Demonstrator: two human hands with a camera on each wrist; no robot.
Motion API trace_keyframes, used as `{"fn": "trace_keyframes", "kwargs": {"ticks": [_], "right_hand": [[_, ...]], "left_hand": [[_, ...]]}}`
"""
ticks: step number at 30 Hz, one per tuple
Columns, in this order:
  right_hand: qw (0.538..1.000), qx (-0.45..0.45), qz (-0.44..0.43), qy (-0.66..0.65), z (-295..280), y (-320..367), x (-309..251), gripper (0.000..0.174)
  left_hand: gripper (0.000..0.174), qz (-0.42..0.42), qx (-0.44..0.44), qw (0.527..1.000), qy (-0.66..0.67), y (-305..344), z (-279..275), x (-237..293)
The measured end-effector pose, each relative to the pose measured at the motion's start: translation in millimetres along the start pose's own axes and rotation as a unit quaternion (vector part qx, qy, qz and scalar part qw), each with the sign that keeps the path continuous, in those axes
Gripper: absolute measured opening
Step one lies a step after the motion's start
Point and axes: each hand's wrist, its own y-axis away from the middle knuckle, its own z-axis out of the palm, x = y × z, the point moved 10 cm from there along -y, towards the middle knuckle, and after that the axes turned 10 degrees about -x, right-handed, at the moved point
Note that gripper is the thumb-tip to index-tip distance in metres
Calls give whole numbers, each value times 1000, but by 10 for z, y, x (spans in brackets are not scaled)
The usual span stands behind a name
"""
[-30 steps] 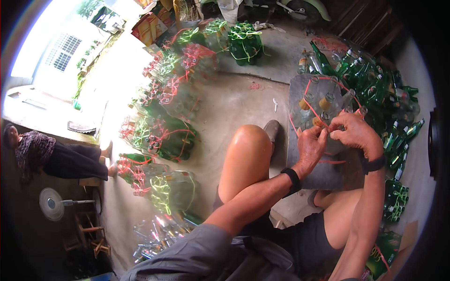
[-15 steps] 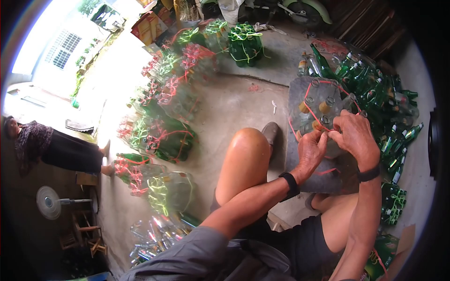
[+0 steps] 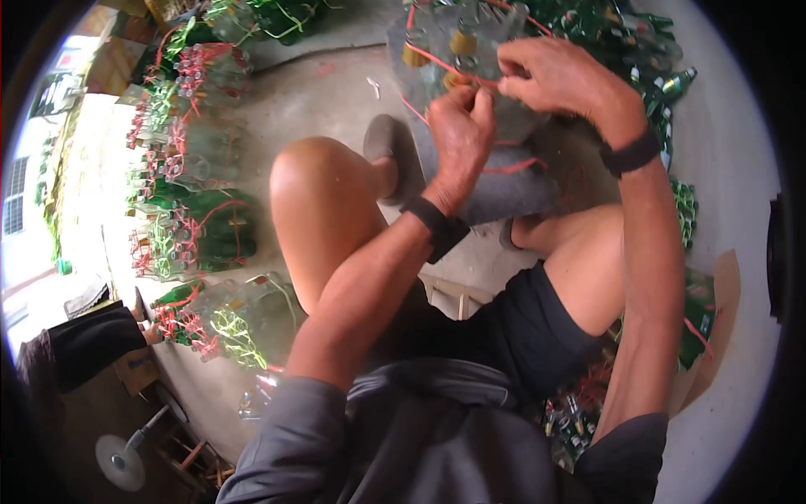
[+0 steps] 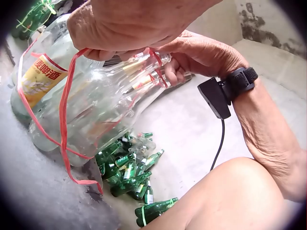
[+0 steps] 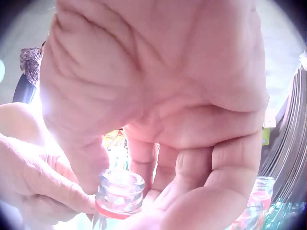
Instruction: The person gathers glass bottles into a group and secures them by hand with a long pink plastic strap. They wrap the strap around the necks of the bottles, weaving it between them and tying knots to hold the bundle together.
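A bundle of clear glass bottles (image 3: 457, 34) stands on a grey mat (image 3: 504, 189) in front of my knees. A red string (image 3: 449, 65) runs round the bundle. My left hand (image 3: 457, 126) pinches the string at the bottle necks. My right hand (image 3: 550, 77) is just beside it, fingers curled on the same string. In the left wrist view the red string (image 4: 62, 120) loops loosely around the bottles (image 4: 91, 105), one with a yellow label. The right wrist view shows my right hand (image 5: 158, 96) curled over one bottle neck (image 5: 120, 191) ringed by red string.
Tied bundles of green and clear bottles (image 3: 197, 231) line the concrete floor on the left. Loose green bottles (image 3: 646, 50) lie in a heap at the right and more (image 4: 129, 167) beside the bundle. A standing fan (image 3: 122, 460) and a seated person (image 3: 80, 349) are far left.
The head view has tipped down, so hands and bundle now sit near the top of the frame. Both hands have stayed on the red string at the bottle necks.
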Motion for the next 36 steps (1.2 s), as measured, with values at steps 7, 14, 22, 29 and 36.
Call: {"fn": "trace_keyframes", "kwargs": {"ticks": [7, 14, 22, 29, 36], "right_hand": [[991, -96, 68, -63, -52, 18, -25, 26], [974, -180, 81, -114, -76, 26, -124, 25], [921, -261, 78, -279, 40, 93, 26, 30], [963, -175, 65, -197, 106, -28, 229, 27], [969, -173, 77, -158, 40, -12, 171, 20]], "left_hand": [[23, -14, -15, 999, 31, -26, 68, -91], [27, -38, -35, 996, 75, -17, 142, -78], [26, -39, -40, 997, 43, -9, 115, -11], [24, -52, -25, 997, 60, 40, 123, 80], [22, -46, -35, 997, 51, 30, 141, 84]]}}
